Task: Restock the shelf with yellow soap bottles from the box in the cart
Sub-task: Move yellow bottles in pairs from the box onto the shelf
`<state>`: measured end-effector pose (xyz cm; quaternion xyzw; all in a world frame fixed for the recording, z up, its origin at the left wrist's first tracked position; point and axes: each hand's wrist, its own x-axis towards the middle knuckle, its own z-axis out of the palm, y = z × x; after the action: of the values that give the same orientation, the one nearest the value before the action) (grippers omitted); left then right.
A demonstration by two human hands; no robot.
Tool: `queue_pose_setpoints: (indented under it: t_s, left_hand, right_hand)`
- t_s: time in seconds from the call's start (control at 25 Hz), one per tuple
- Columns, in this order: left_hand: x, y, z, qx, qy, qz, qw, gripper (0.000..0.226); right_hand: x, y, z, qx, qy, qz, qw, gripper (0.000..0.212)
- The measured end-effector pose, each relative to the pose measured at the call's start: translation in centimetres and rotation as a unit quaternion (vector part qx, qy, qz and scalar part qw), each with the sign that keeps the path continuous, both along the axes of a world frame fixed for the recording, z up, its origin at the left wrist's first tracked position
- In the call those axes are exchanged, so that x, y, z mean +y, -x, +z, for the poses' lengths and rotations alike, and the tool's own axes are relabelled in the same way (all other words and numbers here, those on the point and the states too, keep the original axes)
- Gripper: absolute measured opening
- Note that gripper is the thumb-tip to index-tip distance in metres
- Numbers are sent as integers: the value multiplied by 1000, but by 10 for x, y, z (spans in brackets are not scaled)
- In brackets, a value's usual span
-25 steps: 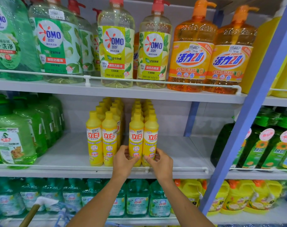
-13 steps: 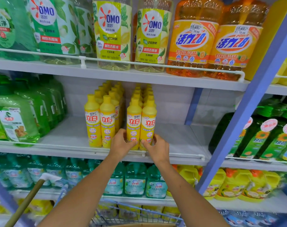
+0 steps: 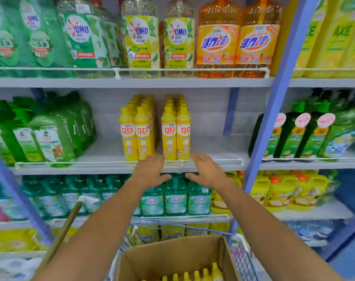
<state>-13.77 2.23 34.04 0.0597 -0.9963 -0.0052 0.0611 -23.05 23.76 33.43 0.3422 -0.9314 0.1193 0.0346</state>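
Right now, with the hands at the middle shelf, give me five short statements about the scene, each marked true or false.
1. Both hands are empty. True: left hand and right hand are open, holding nothing.
2. The yellow bottles stand on the middle shelf. True.
3. The box is empty. False: yellow caps show inside.
4. The yellow bottles fill the shelf to the blue post. False: bare shelf lies between.
5. Orange bottles stand on the shelf above. True.

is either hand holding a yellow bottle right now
No, both the left hand and right hand are open and empty, just in front of the yellow bottles on the shelf.
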Motion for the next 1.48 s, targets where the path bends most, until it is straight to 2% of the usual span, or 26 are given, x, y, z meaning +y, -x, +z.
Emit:
queue_pose_setpoints:
  t_s: [0.08, 0.16, 0.36, 0.52, 0.8, 1.24, 1.36, 1.48]
  left_hand:
    - [8, -35, -5, -21, 40, -19, 999, 82]
    - [12, -70, -18, -43, 33, -29, 998, 91]
    - [19, -137, -77, -85, -26, -7, 996, 93]
    - [20, -169, -125, -149, -66, 18, 986, 92]
    - [17, -180, -213, -233, -88, 64, 966, 86]
    - [48, -147, -397, -389, -189, 102, 896, 80]
    - [46, -128, -459, -402, -214, 99, 885, 77]
    - [38, -105, -514, -389, -236, 99, 885, 76]
  right_hand:
    - [-1, -32, -1, 47, -68, 10, 997, 85]
    - [-7, -69, -8, 68, -123, 22, 990, 90]
    - [-23, -146, -50, 32, -184, 56, 981, 91]
    - [-26, -172, -95, -8, -202, 65, 977, 89]
    - [-14, -168, -203, -139, -212, 73, 965, 91]
    - [28, -115, -402, -294, -255, 41, 920, 81]
    - [33, -108, -460, -317, -270, 21, 909, 79]
    - [26, -95, -515, -309, -255, 2, 916, 81]
